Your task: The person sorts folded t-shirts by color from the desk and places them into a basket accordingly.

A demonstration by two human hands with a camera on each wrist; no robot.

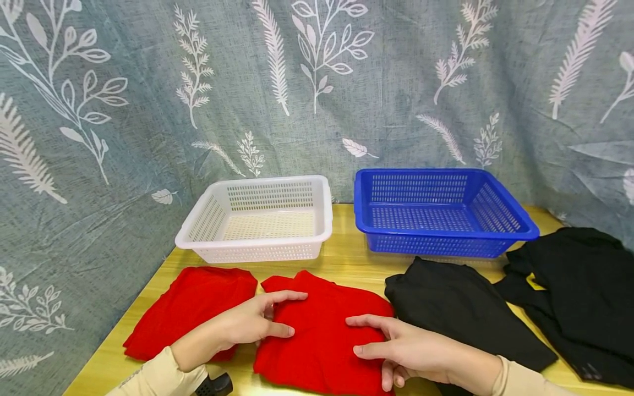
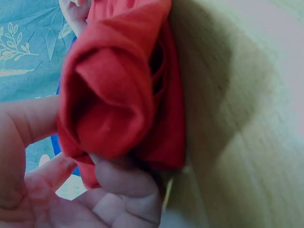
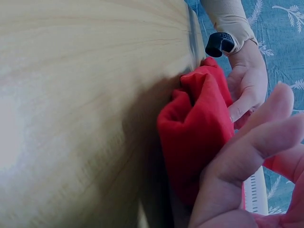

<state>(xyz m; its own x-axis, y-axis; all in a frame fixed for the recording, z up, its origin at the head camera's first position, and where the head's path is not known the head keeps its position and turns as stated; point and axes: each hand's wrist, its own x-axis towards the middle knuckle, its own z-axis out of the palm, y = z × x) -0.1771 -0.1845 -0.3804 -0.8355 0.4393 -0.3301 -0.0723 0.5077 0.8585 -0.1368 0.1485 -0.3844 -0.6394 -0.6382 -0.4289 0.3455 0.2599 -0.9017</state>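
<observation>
I have the folded red garment (image 1: 322, 341) in front of the white perforated basket (image 1: 267, 252), slightly to its right. My left hand (image 1: 250, 324) touches its near-basket side edge — fingers loose, grasping nothing. My right hand (image 1: 406, 349) rests relaxed on the opposite edge, likewise ungripped. The blue perforated basket (image 1: 441, 242) stands right of the white one.

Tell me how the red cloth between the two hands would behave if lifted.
The red cloth would probably flop and sag, judging by its soft creases. Its layers might slide apart, since loose folds gape at the edge. It seems unlikely to roll, being broad and flattish.
</observation>
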